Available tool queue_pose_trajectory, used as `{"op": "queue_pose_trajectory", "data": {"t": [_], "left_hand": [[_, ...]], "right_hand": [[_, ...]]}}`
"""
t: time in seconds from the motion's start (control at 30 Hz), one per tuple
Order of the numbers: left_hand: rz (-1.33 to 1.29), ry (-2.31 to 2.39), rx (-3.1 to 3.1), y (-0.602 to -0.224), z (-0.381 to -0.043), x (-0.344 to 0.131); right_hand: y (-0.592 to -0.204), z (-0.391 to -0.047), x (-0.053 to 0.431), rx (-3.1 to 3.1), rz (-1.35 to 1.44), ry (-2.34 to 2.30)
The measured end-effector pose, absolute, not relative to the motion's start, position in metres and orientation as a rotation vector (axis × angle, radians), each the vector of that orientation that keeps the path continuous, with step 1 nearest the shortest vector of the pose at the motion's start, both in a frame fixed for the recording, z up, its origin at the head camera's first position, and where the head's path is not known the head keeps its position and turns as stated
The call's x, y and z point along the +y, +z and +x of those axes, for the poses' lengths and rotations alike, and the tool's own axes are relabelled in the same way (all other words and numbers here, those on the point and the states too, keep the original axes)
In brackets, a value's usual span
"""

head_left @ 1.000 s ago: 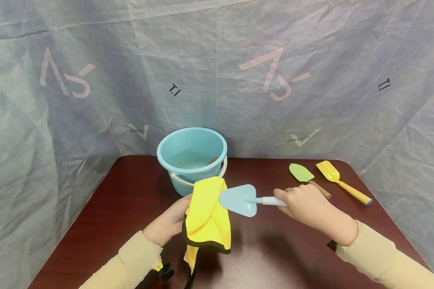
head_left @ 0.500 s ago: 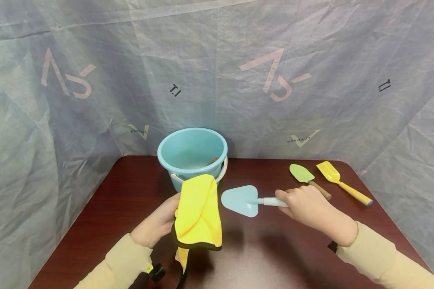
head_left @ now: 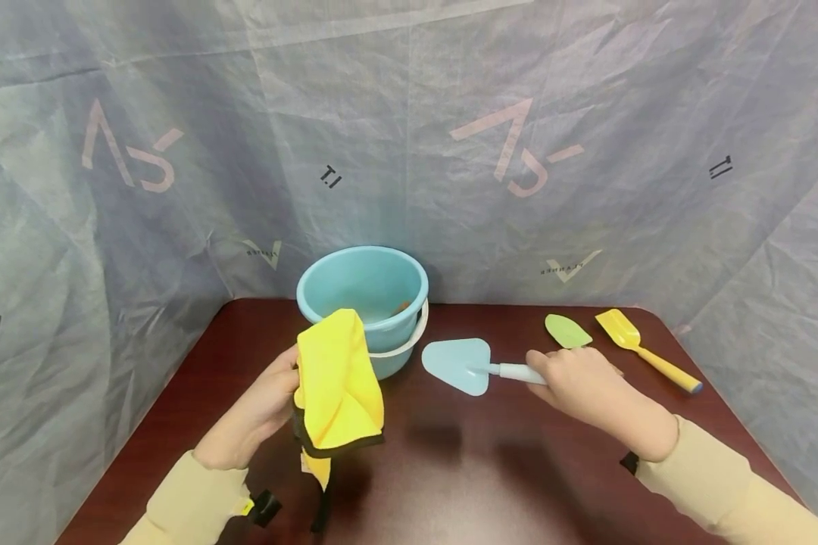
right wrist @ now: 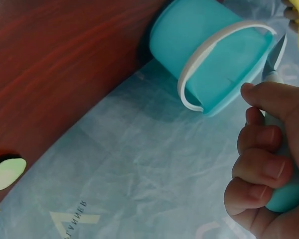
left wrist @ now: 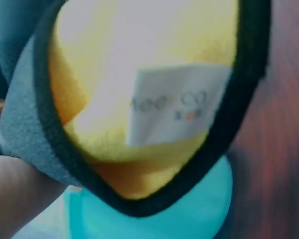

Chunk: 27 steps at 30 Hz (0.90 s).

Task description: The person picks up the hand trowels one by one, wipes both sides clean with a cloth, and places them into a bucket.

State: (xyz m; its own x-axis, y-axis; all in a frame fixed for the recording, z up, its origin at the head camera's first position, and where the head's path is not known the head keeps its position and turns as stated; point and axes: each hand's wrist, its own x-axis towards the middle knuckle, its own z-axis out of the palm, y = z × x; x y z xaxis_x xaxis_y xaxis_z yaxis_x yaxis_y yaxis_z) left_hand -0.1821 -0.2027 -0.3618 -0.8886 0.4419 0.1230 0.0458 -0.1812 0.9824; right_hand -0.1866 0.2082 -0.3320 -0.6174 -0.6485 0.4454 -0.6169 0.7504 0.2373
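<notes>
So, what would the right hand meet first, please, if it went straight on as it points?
The right hand, trowel first, would probably meet the cloth; in the head view the bucket crosses that line but seems farther back; depth is unclear.

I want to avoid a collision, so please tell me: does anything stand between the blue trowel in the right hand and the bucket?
Nothing visible stands between the trowel and the bucket except its own white handle, hanging on the near side. The yellow cloth, in the left hand, is left of this gap.
</notes>
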Motion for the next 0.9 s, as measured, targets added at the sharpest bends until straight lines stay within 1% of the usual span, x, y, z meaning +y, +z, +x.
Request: {"op": "queue_pose_trajectory", "data": {"t": [0.1,0.3,0.6,0.9], "left_hand": [[0.609,2.035,2.126,-0.359,-0.182,-0.204],[0.796,1.792,2.562,-0.356,-0.18,-0.201],[0.856,1.431,2.961,-0.348,-0.172,-0.195],[1.191,0.948,3.248,-0.348,-0.173,-0.187]], "right_hand": [[-0.325,-0.191,0.205,-2.451,0.905,-0.036],[-0.309,-0.202,0.197,-2.398,0.829,0.033],[-0.273,-0.224,0.173,-2.486,0.773,0.17],[-0.244,-0.244,0.143,-2.522,0.842,0.287]]}}
